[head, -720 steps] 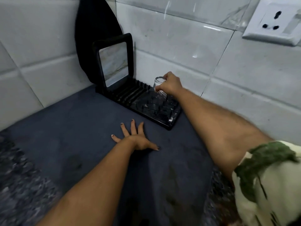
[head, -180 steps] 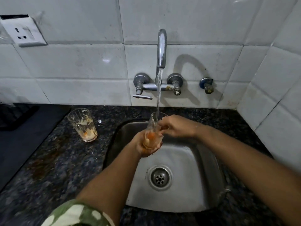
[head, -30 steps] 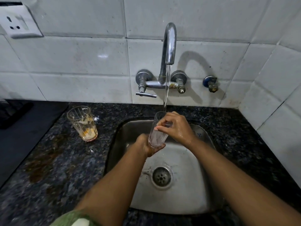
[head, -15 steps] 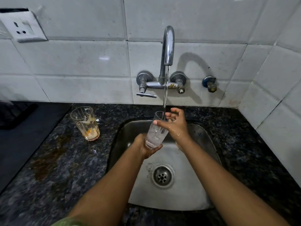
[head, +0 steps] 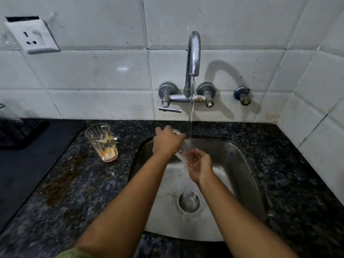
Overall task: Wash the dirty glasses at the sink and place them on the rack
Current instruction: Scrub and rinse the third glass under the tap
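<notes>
**Glass tipped over to pour out**

A moment ago we held the glass (head: 183, 148) upright under the tap (head: 193, 53). Now our left hand (head: 167, 141) wraps round it, tipped over the sink (head: 242, 164), and our right hand (head: 198, 161) is cupped open below. Rinsing looks nearly done. The dirty glass (head: 102, 142) waits on the counter (head: 74, 183).

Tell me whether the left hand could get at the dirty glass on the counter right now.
Probably not yet: the left hand is wrapped around the glass being rinsed over the sink. The dirty glass stands close by on its left, with nothing between.
</notes>
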